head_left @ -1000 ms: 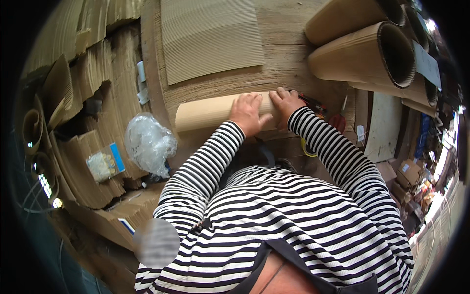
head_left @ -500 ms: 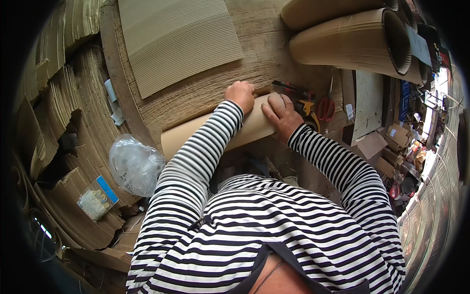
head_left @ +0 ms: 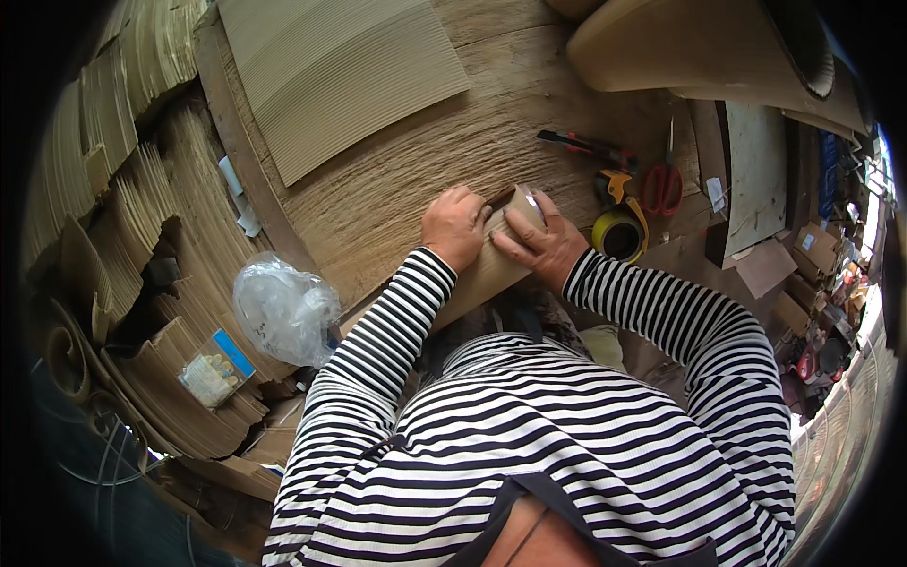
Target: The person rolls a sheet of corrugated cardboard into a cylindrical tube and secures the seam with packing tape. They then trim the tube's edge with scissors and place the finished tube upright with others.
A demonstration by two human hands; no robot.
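Note:
A rolled piece of brown cardboard (head_left: 484,283) lies along the near edge of the wooden table, partly under my left forearm. My left hand (head_left: 455,227) grips its far side with curled fingers. Beside it, my right hand (head_left: 543,236) wraps round the right end, with the thumb close to my left fingers. A narrow opening shows at that end, between the two hands. Much of the roll is hidden by my hands and striped sleeves. Right of my right hand are a tape dispenser (head_left: 619,227) with yellow tape, red-handled scissors (head_left: 663,187) and a red and black utility knife (head_left: 588,146).
A flat corrugated cardboard sheet (head_left: 345,85) covers the table's far left. Large cardboard tubes (head_left: 694,47) lie at the far right. Stacked cardboard (head_left: 142,208) lines the left side, near a clear plastic bag (head_left: 286,310). Small boxes (head_left: 814,248) clutter the right.
Both hands have come closer together at the roll's right end, and the roll has shifted toward my body. The view has moved, so the tape dispenser and knife show more fully.

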